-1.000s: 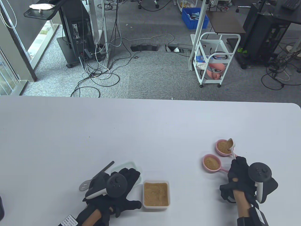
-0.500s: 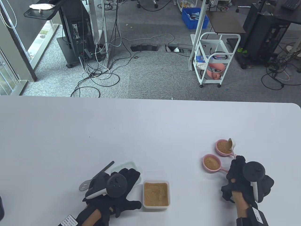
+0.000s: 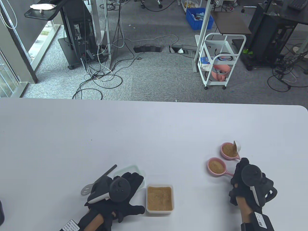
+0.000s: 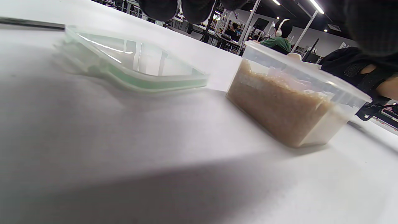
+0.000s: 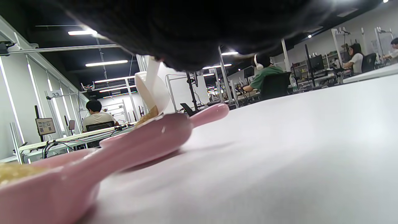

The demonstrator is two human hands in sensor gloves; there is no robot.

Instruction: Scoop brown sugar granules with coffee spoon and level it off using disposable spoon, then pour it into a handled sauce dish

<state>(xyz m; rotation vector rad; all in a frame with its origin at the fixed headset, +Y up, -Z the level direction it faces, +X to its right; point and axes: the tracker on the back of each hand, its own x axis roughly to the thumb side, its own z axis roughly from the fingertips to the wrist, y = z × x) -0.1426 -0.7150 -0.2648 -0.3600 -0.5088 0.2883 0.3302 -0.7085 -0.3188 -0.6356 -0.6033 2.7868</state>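
Spoon (image 3: pixel 236 147), white, pinched by right hand (image 3: pixel 243 176), tipped over far pink dish (image 3: pixel 227 151), sugar spilling in. Left hand (image 3: pixel 122 192) flat on table (image 3: pixel 120 132), fingers relaxed, beside sugar tub (image 3: pixel 159 197).

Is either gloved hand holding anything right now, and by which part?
The right hand holds the white coffee spoon by its handle, bowl tipped over the far pink dish. The left hand lies flat on the table, holding nothing.

Glossy pink sauce dish (image 5: pixel 149 137), clear plastic tub (image 4: pixel 298 102), matt white table (image 3: pixel 120 134).
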